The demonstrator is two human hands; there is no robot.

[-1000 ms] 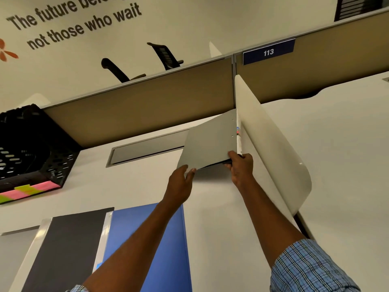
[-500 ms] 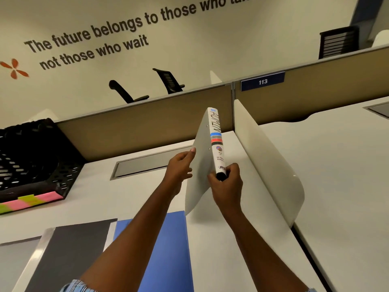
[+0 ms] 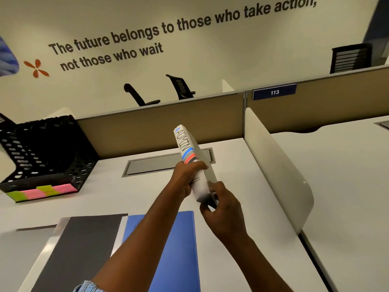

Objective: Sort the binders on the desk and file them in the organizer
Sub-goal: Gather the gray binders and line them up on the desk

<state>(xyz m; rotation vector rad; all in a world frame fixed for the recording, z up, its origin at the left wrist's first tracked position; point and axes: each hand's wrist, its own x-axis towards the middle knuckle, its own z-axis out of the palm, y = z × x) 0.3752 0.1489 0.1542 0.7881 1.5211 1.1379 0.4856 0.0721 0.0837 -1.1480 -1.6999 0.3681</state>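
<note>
I hold a white ring binder point(image 3: 185, 142) upright above the desk, its spine facing me with "ADMIN" written on it and blue and red stripes. My left hand point(image 3: 186, 178) grips the middle of the spine. My right hand point(image 3: 223, 211) holds the binder's bottom end. A blue binder point(image 3: 181, 249) lies flat on the desk below my arms, with a dark grey binder point(image 3: 80, 245) to its left and a grey one point(image 3: 19, 256) at the far left. The black perforated organizer point(image 3: 44, 152) stands at the desk's back left, with pink and green sticky labels on its front.
A white curved divider point(image 3: 277, 165) stands on the right edge of the desk point(image 3: 130, 197). A tan partition point(image 3: 160, 127) runs along the back, with a grey cable hatch point(image 3: 151, 164) in front of it. Another desk lies beyond the divider.
The binder went from lying flat at the divider to upright with its spine toward me, and came nearer. My left hand moved onto the spine; my right hand shifted to the bottom end.
</note>
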